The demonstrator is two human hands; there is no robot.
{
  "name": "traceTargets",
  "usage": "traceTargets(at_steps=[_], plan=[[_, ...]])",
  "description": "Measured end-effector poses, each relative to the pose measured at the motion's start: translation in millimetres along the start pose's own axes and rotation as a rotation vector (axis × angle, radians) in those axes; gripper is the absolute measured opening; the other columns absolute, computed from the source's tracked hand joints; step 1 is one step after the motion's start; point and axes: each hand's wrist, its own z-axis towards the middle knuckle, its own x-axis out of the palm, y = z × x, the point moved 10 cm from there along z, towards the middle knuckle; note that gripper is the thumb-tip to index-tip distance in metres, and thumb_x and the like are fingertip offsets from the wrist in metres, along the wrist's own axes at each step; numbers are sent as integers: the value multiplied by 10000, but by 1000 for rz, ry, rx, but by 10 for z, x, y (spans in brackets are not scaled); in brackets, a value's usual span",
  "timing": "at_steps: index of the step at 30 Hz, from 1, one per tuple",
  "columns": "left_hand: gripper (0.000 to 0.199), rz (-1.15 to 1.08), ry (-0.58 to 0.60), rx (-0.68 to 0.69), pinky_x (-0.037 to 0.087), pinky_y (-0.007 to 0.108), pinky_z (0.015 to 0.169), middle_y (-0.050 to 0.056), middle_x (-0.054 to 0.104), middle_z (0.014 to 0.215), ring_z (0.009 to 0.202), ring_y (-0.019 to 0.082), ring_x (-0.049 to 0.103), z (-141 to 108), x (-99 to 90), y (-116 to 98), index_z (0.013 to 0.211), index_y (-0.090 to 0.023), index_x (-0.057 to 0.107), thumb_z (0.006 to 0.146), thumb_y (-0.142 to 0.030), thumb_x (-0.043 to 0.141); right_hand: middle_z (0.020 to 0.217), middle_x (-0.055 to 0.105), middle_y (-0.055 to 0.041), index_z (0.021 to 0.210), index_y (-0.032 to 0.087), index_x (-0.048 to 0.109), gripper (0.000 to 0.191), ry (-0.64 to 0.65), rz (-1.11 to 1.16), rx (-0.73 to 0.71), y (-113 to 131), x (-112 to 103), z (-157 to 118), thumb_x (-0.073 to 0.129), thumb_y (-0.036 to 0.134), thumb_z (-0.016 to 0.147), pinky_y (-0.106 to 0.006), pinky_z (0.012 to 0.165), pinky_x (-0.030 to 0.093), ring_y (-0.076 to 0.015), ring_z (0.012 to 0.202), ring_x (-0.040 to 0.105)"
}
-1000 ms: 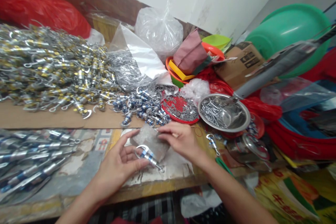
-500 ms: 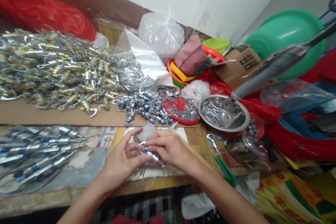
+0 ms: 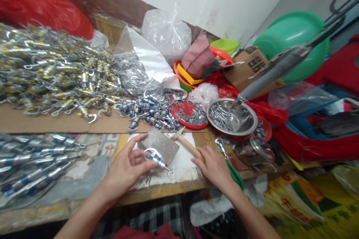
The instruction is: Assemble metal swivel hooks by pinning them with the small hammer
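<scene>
My left hand point(image 3: 125, 166) pinches a silver metal hook fitting with a blue band point(image 3: 158, 160) between thumb and fingers. Its hook curves up and a small eye sticks out at the lower right. Just behind it lies a grey metal block point(image 3: 160, 145) on a white sheet point(image 3: 183, 162). My right hand point(image 3: 214, 166) is closed round the wooden handle of a hammer point(image 3: 189, 146), whose pointed metal head rests beside the block. One similar blue-banded fitting point(image 3: 222, 148) lies right of the handle, near a green-handled tool point(image 3: 235, 174).
Yellow-banded fittings point(image 3: 56, 71) are heaped at the left; blue-banded ones point(image 3: 150, 112) lie centrally. Longer fittings point(image 3: 36, 160) sit front left. A red dish point(image 3: 190, 126) holds small metal parts. A steel bowl point(image 3: 242, 129) holds pins, with a grey rod-like tool point(image 3: 269, 76) above it.
My right hand has left the fitting, moved right and taken hold of the hammer handle. My left hand still holds the fitting. The view has shifted slightly.
</scene>
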Motion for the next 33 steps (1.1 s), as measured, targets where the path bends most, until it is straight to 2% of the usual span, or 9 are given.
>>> traceTargets(at_steps=[4,9,12,15,19,22,26,31,33], plan=[[788,10,2,9,513,299,610,11,664,750,703,204,658,3,-4,-8,1224,-203,361,542,-261,750,839,612,-56,973,171,568,192,51,64,-6,26,-30,-89,452,252,844,-299,677,467,-199,780,598],[813,-2,20,19,516,336,662,29,687,767,738,225,670,13,16,-17,1236,-200,345,539,-272,757,1057,592,-48,1269,260,417,426,-158,291,-281,624,-577,-173,435,148,858,-251,778,463,-157,937,577],[832,-6,4,29,515,327,649,5,677,712,708,216,671,7,4,-31,1241,-197,345,526,-266,765,1002,610,-46,1278,289,416,490,-136,207,-400,834,-596,-285,401,70,840,-252,712,481,-155,859,597],[862,-4,-6,27,513,319,628,-10,667,666,669,210,669,-2,3,-36,1248,-187,342,505,-257,774,928,627,-52,1262,281,447,503,-55,99,-393,832,-430,-372,383,49,821,-267,653,489,-167,785,605],[856,5,-13,44,508,335,641,-2,674,658,677,219,668,-11,9,-66,1248,-175,352,508,-266,773,951,627,-58,1248,285,465,496,-155,139,-363,757,-462,-478,396,53,815,-277,668,496,-174,809,606],[852,3,-4,50,507,342,642,18,693,683,688,230,672,-10,17,-77,1241,-176,355,507,-273,775,919,635,-46,1240,290,473,487,-106,156,-336,713,-426,-497,398,59,818,-265,646,504,-163,761,617],[849,11,-6,46,509,335,634,7,694,655,687,233,675,3,-8,-65,1240,-178,359,505,-270,776,990,625,-53,1243,302,467,476,-279,239,-295,644,-635,-517,436,79,824,-268,709,501,-165,849,614],[869,23,19,41,512,371,675,11,694,662,698,238,675,26,60,-41,1254,-180,337,512,-289,774,923,647,-50,1220,279,500,453,-94,151,-316,764,-389,-443,393,76,829,-259,682,507,-160,797,623],[864,20,18,36,515,370,676,6,687,663,701,236,673,-1,55,-66,1250,-181,344,509,-295,773,959,645,-53,1217,261,504,412,-122,214,-236,649,-375,-368,409,121,841,-260,707,508,-160,822,625]])
